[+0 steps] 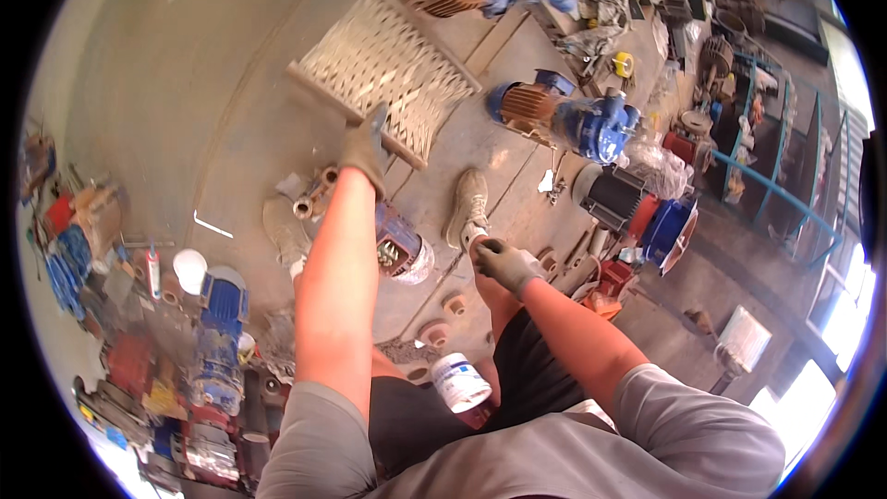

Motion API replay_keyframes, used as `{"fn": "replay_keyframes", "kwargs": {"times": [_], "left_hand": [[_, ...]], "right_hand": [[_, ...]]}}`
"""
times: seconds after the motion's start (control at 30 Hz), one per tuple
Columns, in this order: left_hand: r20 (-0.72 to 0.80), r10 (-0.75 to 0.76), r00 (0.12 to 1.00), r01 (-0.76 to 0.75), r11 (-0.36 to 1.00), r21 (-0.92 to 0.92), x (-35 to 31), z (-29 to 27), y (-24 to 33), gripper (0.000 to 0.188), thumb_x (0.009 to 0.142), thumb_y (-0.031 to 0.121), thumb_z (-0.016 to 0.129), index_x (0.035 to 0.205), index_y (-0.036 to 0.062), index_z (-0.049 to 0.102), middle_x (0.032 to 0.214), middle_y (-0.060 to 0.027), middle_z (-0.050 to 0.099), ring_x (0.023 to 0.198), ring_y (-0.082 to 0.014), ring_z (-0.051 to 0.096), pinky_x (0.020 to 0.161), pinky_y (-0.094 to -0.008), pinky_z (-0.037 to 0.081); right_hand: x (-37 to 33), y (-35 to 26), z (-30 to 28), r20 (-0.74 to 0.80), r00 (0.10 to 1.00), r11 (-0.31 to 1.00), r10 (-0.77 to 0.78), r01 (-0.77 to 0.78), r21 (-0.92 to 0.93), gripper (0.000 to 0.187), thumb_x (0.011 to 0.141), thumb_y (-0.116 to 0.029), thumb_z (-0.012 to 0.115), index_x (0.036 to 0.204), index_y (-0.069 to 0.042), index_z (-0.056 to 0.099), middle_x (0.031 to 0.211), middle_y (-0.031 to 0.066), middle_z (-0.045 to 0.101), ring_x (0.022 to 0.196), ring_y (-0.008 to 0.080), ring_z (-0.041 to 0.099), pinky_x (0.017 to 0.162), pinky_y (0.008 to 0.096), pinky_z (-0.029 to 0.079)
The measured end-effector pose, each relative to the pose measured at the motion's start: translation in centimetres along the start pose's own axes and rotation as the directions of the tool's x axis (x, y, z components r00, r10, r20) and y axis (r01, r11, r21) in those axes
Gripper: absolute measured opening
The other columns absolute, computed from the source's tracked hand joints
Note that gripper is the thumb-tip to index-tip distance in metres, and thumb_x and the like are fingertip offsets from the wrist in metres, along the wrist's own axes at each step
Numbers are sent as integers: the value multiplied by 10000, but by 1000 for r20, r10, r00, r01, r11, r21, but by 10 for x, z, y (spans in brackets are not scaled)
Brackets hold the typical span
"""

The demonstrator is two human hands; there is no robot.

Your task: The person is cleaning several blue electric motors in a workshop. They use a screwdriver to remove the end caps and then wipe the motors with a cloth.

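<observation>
My left hand (363, 150), in a grey-brown work glove, reaches forward to the near wooden rail of a low woven-seat stool (388, 65). Its fingers close over that rail, and the stool's pale strap weave sags between the side rails. My right hand (508, 268), gloved alike, hangs beside my right shin with its fingers curled; nothing shows in them. Under my left forearm lies a blue and red motor or gearbox part (399, 245), its far end partly hidden. A rusty pipe-like fitting (319, 192) rests next to my left shoe.
Blue and brown gear motors (573, 115) and a black-red-blue motor (637, 217) stand at the right. A white tub (460, 383) is between my legs, near round metal parts (434, 331). More motors (218, 342) crowd the lower left. Blue-framed shelving (776, 148) is at the far right.
</observation>
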State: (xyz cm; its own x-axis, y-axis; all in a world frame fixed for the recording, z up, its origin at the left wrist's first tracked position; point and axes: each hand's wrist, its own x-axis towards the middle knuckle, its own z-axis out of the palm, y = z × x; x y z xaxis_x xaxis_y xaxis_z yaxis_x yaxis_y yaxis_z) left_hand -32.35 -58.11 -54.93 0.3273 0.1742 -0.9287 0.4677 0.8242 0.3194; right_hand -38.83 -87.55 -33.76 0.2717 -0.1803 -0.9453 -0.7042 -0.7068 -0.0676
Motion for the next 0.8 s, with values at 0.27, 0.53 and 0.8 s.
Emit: {"fn": "replay_keyframes", "kwargs": {"times": [0.27, 0.53, 0.8], "left_hand": [[297, -165, 940, 221, 961, -167, -224, 53, -90, 551, 988, 172, 837, 1465, 4, 620, 1341, -52, 673, 1113, -144, 659, 936, -309, 550], [378, -444, 812, 168, 799, 577, -400, 109, -93, 579, 956, 100, 849, 1476, -11, 619, 1314, -61, 749, 1165, -161, 696, 1019, -321, 552], [369, -682, 632, -254, 268, 929, -421, 223, -145, 735, 953, 342, 875, 1506, -48, 589, 1384, -143, 728, 1259, -233, 670, 1125, -363, 498]], "right_hand": [[-14, 128, -172, -494, 853, 936, -167, 294, 192, 656, 1023, -447, 768, 1480, 1, 624, 1221, 207, 767, 1143, 269, 734, 1005, 375, 568], [-139, 206, -196, -242, 970, 826, -35, 164, 539, 595, 932, -350, 853, 1330, 64, 699, 970, 121, 760, 941, 180, 716, 891, 360, 579], [-181, 296, -180, -401, 903, 523, 154, 270, 809, 481, 939, -280, 877, 1278, 30, 731, 1056, 96, 803, 933, 140, 708, 861, 336, 586]]}}
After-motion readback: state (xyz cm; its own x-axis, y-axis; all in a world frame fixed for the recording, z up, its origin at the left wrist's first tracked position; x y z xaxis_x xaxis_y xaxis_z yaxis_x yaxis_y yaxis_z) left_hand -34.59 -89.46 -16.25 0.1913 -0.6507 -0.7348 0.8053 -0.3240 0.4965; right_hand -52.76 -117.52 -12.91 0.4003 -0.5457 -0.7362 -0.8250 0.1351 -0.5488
